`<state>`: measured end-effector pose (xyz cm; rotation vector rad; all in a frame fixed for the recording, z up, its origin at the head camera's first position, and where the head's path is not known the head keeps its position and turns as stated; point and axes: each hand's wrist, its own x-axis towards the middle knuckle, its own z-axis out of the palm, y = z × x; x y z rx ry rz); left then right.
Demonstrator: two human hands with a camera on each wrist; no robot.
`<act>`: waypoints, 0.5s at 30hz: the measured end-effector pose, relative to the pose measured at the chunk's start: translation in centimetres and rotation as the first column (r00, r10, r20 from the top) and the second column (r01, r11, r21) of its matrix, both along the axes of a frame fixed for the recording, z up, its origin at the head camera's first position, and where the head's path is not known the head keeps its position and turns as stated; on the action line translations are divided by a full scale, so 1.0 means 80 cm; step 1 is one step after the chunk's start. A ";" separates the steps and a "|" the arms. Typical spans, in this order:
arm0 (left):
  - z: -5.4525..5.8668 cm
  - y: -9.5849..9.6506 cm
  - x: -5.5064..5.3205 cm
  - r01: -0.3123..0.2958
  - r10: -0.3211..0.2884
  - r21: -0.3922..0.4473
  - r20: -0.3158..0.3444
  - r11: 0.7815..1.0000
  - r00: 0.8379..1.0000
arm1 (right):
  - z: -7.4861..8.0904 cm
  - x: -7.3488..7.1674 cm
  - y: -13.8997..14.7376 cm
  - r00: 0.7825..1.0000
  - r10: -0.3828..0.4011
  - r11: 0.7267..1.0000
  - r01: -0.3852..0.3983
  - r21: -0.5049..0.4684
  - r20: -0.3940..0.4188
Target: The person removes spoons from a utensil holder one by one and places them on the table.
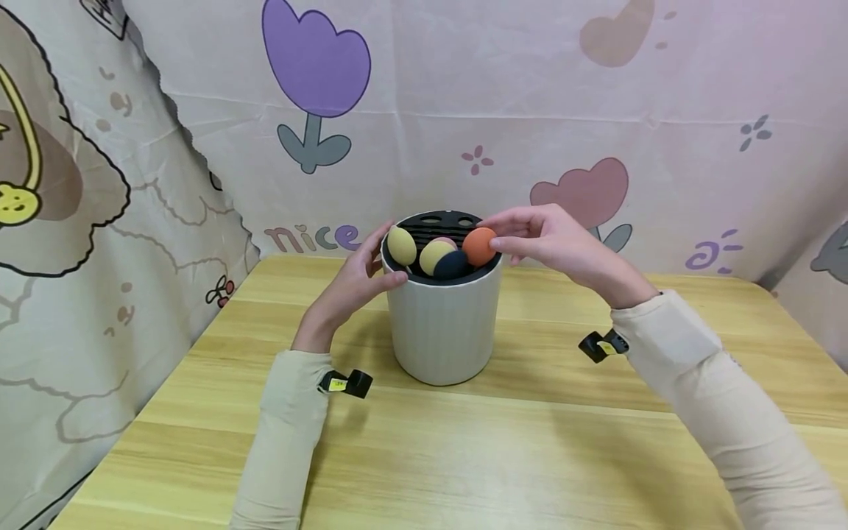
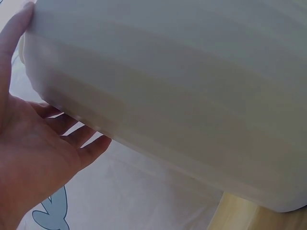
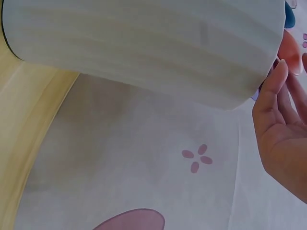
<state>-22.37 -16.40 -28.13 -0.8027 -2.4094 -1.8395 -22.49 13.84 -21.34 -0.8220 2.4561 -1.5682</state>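
Observation:
A white ribbed bin (image 1: 444, 331) with a black slatted top stands upright on the table. My left hand (image 1: 358, 276) holds its left side by the rim, thumb at the front and fingers round the back. In the left wrist view the fingers (image 2: 93, 149) curve against the bin wall. At the right rim, my right hand (image 1: 546, 239) pinches an orange egg-shaped ball (image 1: 478, 246) between thumb and fingers. On the black top (image 1: 412, 234) lie a pale yellow ball (image 1: 401, 246), a second yellow one (image 1: 433, 256), a dark blue one (image 1: 452, 265) and a partly hidden pink one.
The bin stands on a light wooden table (image 1: 424, 456), towards its back edge. Behind hangs a printed cloth (image 1: 424, 147) with flowers and lettering. A small black camera (image 1: 346, 383) is strapped to my left wrist, another (image 1: 603, 345) to my right.

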 end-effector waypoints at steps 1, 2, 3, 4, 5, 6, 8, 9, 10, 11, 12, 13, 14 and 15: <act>-0.001 0.000 0.000 0.000 0.000 0.002 0.003 1.000 1.000 | 0.000 0.000 -0.001 1.000 0.007 1.000 -0.007 0.000 0.008; -0.001 -0.001 0.000 0.001 -0.001 0.005 0.005 1.000 1.000 | 0.000 -0.001 -0.001 1.000 0.011 1.000 -0.011 0.002 0.014; -0.002 -0.001 0.000 0.003 -0.003 0.009 0.007 1.000 1.000 | 0.000 -0.001 -0.002 1.000 0.015 1.000 -0.015 0.003 0.017; -0.003 -0.002 -0.001 0.007 -0.007 0.016 0.009 1.000 1.000 | 0.001 -0.001 -0.002 1.000 0.020 1.000 -0.020 0.004 0.021; -0.003 -0.002 -0.001 0.008 -0.008 0.020 0.010 1.000 1.000 | 0.001 -0.002 -0.003 1.000 0.023 1.000 -0.023 0.007 0.021; -0.004 -0.003 -0.001 0.008 -0.008 0.025 0.010 1.000 1.000 | 0.002 -0.002 -0.004 1.000 0.025 1.000 -0.025 0.014 0.019; -0.004 -0.003 -0.002 0.010 -0.010 0.031 0.011 0.999 1.000 | 0.003 -0.003 -0.005 1.000 0.025 0.999 -0.026 0.029 0.015; -0.004 -0.003 -0.002 0.010 -0.010 0.032 0.012 0.999 1.000 | 0.004 -0.003 -0.005 1.000 0.026 0.999 -0.027 0.035 0.012; -0.004 -0.003 -0.002 0.008 -0.009 0.032 0.012 0.999 1.000 | 0.004 -0.002 -0.006 1.000 0.026 0.999 -0.027 0.042 0.008; -0.004 -0.002 -0.002 0.007 -0.008 0.032 0.012 0.999 1.000 | 0.005 -0.002 -0.006 1.000 0.026 0.998 -0.026 0.048 0.003; -0.004 -0.002 -0.002 0.007 -0.008 0.032 0.013 0.999 1.000 | 0.006 -0.002 -0.007 1.000 0.026 0.998 -0.026 0.052 -0.003; -0.004 -0.002 -0.002 0.007 -0.007 0.033 0.015 0.999 1.000 | 0.007 -0.001 -0.007 1.000 0.027 0.998 -0.027 0.052 -0.009; -0.003 -0.001 -0.002 0.005 -0.006 0.035 0.017 0.999 1.000 | 0.008 0.000 -0.008 1.000 0.027 0.998 -0.027 0.053 -0.016; -0.003 -0.001 -0.002 0.003 -0.004 0.037 0.019 0.999 1.000 | 0.009 0.001 -0.009 0.999 0.026 0.998 -0.024 0.053 -0.023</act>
